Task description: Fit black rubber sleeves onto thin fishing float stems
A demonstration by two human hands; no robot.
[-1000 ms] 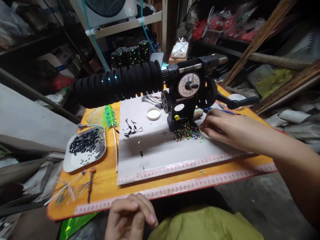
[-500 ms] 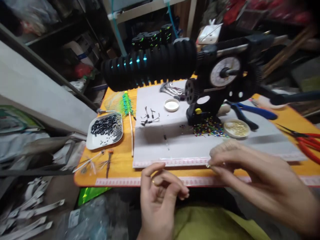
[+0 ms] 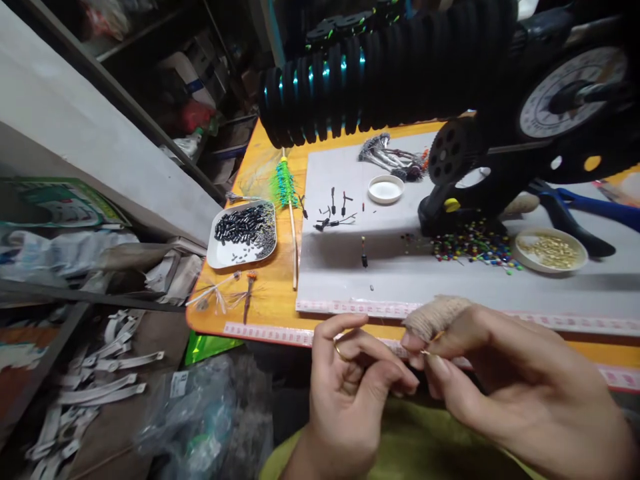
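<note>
My right hand [image 3: 515, 380] pinches a tiny gold-coloured piece [image 3: 426, 352] between thumb and fingertips; one of its fingers has a beige cloth wrap [image 3: 437, 313]. Close beside it on the left, my left hand [image 3: 353, 393] is curled, thumb pressed to the fingers, with a ring [image 3: 339, 350] on one finger. What lies in that pinch, if anything, is too small to make out. Beyond the right hand, a round white dish [image 3: 577, 257] holds small gold pieces [image 3: 550, 250]. A pile of coloured beads [image 3: 470, 247] lies beside it on the grey board [image 3: 330, 280].
A black machine with a ridged roller [image 3: 390, 73] stands over the board. On the left, a white tray [image 3: 215, 257] holds black and grey pieces. A small white dish [image 3: 385, 190], a black float-like piece [image 3: 364, 259] and blue-handled pliers [image 3: 600, 207] lie beyond my hands.
My right hand has moved left, bringing its gold piece close to my left hand. The left hand stays curled. The camera view has shifted closer to the table.
</note>
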